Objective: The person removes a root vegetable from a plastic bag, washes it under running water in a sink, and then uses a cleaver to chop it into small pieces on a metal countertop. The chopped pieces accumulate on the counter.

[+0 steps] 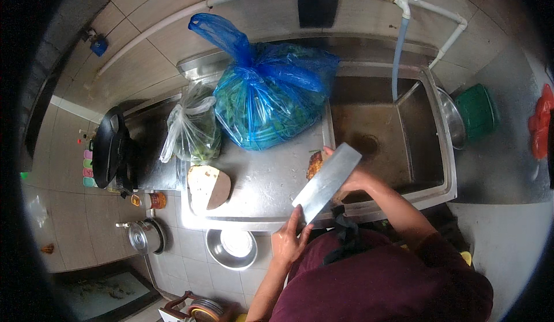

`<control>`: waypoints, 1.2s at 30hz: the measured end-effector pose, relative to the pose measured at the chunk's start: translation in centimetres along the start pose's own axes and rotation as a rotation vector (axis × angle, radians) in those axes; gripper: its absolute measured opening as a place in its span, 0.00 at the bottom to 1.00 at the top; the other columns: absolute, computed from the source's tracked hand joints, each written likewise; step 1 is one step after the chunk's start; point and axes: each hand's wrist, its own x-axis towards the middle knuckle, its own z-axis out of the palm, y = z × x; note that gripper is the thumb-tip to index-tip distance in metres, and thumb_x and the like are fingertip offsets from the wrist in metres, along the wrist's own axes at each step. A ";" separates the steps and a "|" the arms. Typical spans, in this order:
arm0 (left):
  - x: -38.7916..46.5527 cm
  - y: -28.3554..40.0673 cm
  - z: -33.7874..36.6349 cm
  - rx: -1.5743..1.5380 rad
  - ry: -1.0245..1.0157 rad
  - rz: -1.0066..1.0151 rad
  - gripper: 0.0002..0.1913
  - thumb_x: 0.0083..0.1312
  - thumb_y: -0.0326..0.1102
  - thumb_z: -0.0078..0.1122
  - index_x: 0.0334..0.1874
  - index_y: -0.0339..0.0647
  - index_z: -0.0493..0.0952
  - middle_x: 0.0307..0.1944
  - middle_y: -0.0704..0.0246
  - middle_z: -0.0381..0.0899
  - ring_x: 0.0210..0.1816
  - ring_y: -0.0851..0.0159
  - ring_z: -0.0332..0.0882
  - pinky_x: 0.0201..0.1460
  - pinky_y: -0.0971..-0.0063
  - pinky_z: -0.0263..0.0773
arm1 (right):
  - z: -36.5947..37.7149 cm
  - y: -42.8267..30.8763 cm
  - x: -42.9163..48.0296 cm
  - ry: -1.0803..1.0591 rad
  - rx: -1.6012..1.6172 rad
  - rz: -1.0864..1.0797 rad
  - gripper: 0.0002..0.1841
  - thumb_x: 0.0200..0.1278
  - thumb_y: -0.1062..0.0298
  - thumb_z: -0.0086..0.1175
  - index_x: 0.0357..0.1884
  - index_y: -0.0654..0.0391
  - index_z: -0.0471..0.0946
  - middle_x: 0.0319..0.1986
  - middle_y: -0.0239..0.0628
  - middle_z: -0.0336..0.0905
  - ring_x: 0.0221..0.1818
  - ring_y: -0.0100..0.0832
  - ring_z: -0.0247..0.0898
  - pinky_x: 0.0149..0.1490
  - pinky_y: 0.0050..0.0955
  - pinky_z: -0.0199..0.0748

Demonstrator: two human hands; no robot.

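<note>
A broad metal cleaver blade [326, 181] lies slantwise between my hands over the steel counter's front edge. My left hand [289, 240] has its fingers at the blade's lower end. Behind the upper part of the blade is my right hand [355, 178], largely hidden, so its hold is unclear. A rough brown piece of food [314, 164], perhaps a root vegetable, shows beside the blade near the right hand. On the counter's left, a large cut piece of pale root vegetable [209, 187] rests by itself.
A blue plastic bag of leafy greens [270, 105] and a smaller clear bag of greens [197, 127] stand at the counter's back. To the right is a sink basin [372, 118] under a hose [398, 57]. A metal bowl [231, 248] sits below the counter; a black wok [110, 151] is at left.
</note>
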 end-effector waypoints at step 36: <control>-6.9 2.1 -2.3 -0.016 0.066 -0.342 0.29 0.68 0.49 0.57 0.68 0.44 0.68 0.33 0.57 0.81 0.31 0.51 0.81 0.34 0.59 0.75 | 4.0 -7.4 1.3 0.072 -0.453 -0.285 0.46 0.36 0.46 0.73 0.59 0.63 0.70 0.51 0.51 0.75 0.53 0.48 0.73 0.61 0.42 0.70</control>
